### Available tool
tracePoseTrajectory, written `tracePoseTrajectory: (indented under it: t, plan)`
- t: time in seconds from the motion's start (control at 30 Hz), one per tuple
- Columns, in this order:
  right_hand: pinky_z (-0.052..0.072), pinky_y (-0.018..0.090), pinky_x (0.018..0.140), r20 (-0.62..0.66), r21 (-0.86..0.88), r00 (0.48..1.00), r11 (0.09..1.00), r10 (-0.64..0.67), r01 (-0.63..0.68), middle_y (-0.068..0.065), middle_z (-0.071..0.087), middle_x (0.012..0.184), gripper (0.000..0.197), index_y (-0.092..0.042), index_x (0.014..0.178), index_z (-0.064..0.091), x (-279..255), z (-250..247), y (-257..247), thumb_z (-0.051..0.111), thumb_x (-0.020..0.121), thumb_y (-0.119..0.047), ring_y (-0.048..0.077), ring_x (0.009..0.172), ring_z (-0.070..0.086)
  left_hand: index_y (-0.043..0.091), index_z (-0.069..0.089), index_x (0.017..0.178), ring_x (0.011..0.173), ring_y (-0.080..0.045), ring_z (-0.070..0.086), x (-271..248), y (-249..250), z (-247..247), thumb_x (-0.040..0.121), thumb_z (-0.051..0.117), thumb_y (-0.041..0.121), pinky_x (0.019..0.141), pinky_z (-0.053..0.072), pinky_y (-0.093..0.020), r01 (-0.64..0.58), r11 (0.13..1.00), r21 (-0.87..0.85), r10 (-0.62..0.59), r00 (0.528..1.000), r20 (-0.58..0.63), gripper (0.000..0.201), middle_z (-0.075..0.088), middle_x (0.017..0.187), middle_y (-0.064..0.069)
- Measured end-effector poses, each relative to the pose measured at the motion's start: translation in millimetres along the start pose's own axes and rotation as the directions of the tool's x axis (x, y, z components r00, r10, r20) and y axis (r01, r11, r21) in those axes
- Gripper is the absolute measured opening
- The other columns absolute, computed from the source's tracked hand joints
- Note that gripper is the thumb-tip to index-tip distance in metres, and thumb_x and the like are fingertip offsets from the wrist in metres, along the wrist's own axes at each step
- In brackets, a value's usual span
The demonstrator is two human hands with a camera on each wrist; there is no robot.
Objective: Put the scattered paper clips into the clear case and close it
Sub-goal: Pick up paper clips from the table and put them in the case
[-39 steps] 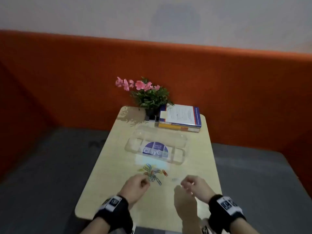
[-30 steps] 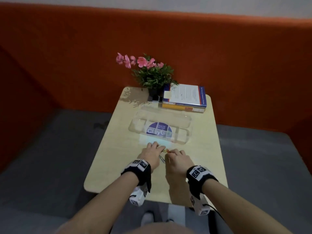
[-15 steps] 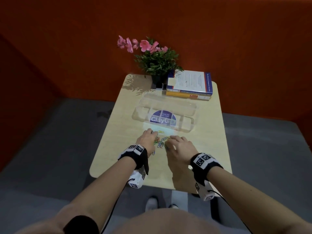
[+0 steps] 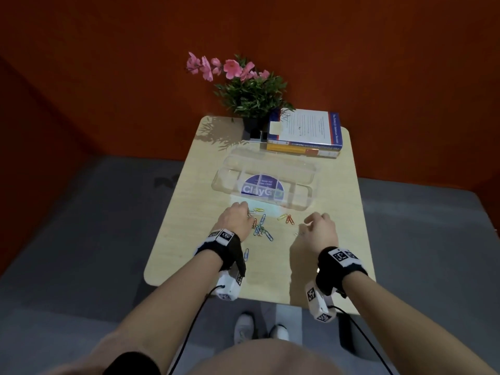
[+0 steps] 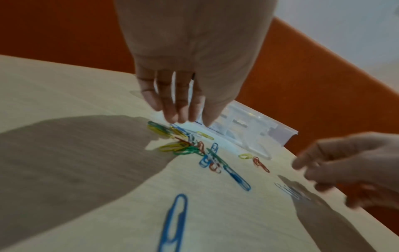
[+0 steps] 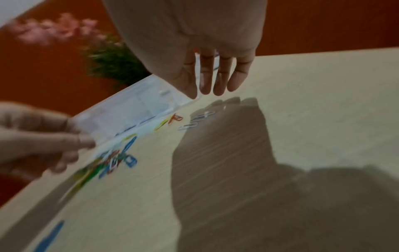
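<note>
Several coloured paper clips (image 4: 261,226) lie scattered on the pale wooden table (image 4: 189,239), just in front of the clear case (image 4: 303,182). The case lies open with a blue round label showing through it. My left hand (image 4: 238,215) hovers over the left end of the pile, fingers (image 5: 183,112) pointing down, holding nothing. My right hand (image 4: 316,223) is apart to the right, its fingers (image 6: 215,81) straight above two silvery clips (image 6: 194,121). A yellow and a red clip (image 4: 286,218) lie between the hands. One blue clip (image 4: 246,254) lies by my left wrist.
A potted plant with pink flowers (image 4: 249,90) and a stack of books (image 4: 305,133) stand at the table's far edge, behind the case. An orange wall rises behind the table. Grey floor surrounds it, and my shoes (image 4: 257,328) show below the near edge.
My hands, which were close together over the pile, have drawn apart; the right one moved right. The clips now lie more spread out.
</note>
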State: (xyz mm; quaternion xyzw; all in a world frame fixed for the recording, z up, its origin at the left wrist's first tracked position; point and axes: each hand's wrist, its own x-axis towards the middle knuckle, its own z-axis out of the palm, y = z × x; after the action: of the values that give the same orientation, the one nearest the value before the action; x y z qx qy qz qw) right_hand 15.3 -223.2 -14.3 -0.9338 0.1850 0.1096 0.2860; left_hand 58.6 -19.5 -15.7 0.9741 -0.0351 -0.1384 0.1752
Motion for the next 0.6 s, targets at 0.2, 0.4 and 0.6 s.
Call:
tracePoseTrajectory:
  t: [0.2, 0.4, 0.6]
  plan:
    - [0.046, 0.041, 0.094, 0.110, 0.005, 0.993, 0.999, 0.045, -0.045, 0.010, 0.051, 0.111, 0.023, -0.012, 0.099, 0.062, 4.1, 4.3, -2.9, 0.058, 0.080, -0.023, 0.029, 0.108, 0.049, 0.005, 0.052, 0.116, 0.107, -0.033, 0.061, 22.0, 14.4, 0.1, 0.093, 0.052, 0.020, 0.082, 0.050, -0.037, 0.146, 0.989, 0.024, -0.147, 0.973, 0.176, 0.028, 0.060, 0.118, -0.015]
    - [0.048, 0.040, 0.088, 0.073, -0.086, 0.997, 0.996, 0.004, 0.003, 0.011, 0.054, 0.103, 0.014, -0.011, 0.088, 0.061, -1.7, 6.2, 3.3, 0.050, 0.083, -0.018, 0.030, 0.101, 0.052, 0.009, 0.059, 0.106, 0.103, -0.031, 0.062, 27.7, 9.9, 4.4, 0.091, 0.050, 0.009, 0.083, 0.051, -0.037, 0.161, 0.985, -0.054, -0.151, 0.975, 0.163, 0.018, 0.063, 0.114, -0.011]
    - [0.045, 0.040, 0.093, 0.158, -0.133, 0.987, 0.991, -0.009, 0.030, 0.018, 0.051, 0.111, 0.025, -0.002, 0.101, 0.059, 5.8, 5.7, -3.9, 0.043, 0.090, -0.018, 0.036, 0.108, 0.050, 0.011, 0.056, 0.106, 0.103, -0.029, 0.059, 27.3, 4.2, 6.7, 0.091, 0.050, 0.008, 0.080, 0.047, -0.035, 0.130, 0.986, -0.102, -0.117, 0.985, 0.129, 0.016, 0.061, 0.115, -0.010]
